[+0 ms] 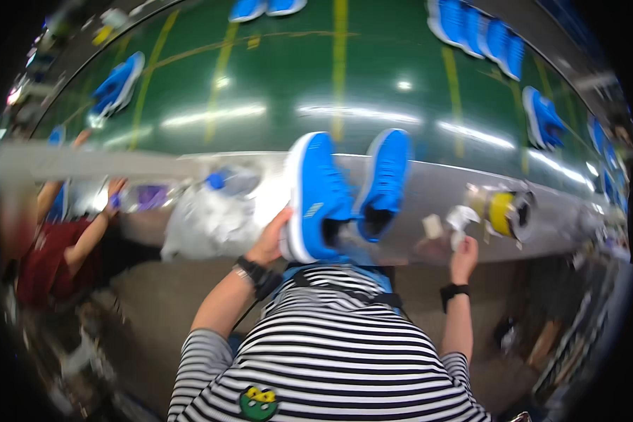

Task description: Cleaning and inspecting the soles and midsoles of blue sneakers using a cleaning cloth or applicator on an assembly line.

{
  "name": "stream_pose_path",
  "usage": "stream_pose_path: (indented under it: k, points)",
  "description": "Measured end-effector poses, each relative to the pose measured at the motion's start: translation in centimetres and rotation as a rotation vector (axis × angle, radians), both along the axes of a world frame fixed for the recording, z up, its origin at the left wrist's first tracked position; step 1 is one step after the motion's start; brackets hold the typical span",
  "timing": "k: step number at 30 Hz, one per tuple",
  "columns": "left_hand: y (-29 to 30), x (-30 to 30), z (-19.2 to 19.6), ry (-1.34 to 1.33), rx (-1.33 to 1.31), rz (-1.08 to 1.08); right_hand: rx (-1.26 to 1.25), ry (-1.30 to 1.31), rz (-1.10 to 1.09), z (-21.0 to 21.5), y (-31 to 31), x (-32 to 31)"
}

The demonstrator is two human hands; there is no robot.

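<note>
My left hand (269, 243) grips a blue sneaker (315, 200) by the white sole near its heel. The toe points away from me, and part of that hand is hidden by the shoe. A second blue sneaker (385, 181) lies just to its right on the grey bench edge, also toe away. My right hand (463, 259) is closed at the fingertips on a crumpled white piece (461, 219), which looks like tissue or cloth. Just right of it is a roll with a yellow band (500, 213), and to its left lies a small pale block (432, 226).
Beyond the bench edge runs a green surface with yellow lines (339, 70), carrying several blue sneakers (475, 32). A white plastic bag (207, 224) and a clear bottle with a blue cap (235, 181) stand at left. Further left, a person in a dark red top (60, 257) works.
</note>
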State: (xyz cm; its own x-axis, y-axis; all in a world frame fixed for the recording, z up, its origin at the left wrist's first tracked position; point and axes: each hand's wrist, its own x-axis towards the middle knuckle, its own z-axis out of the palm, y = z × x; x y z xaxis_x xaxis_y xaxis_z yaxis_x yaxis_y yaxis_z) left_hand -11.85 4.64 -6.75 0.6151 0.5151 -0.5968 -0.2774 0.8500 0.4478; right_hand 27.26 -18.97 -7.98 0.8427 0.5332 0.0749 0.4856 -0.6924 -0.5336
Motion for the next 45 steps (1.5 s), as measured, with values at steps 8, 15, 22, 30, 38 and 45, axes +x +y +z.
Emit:
stream_pose_path:
  k: [8,15,22,30,38,45]
  points:
    - [2.6,0.8,-1.6,-0.087,-0.003,0.064,0.169,0.234,-0.125,-1.6,0.7,-0.6]
    - [3.3,6.4,-0.8,0.444,0.345,-0.145,-0.056,-0.313,-0.085,-3.3,-0.5,3.3]
    - [2.3,6.4,-1.6,0.438,0.462,-0.341,0.289,0.348,0.927,9.3,10.8,-12.3]
    - [2.5,6.9,0.7,0.459,0.323,-0.365,-0.306,0.094,1.036,7.2,15.9,-15.0]
    - [7.4,10.4,1.7,0.53,0.568,-0.189,0.34,0.114,0.88,25.8,13.9,3.3]
    - [10.4,12.4,2.3,0.881,0.722,-0.13,0.273,-0.297,0.494,29.6,5.8,25.5]
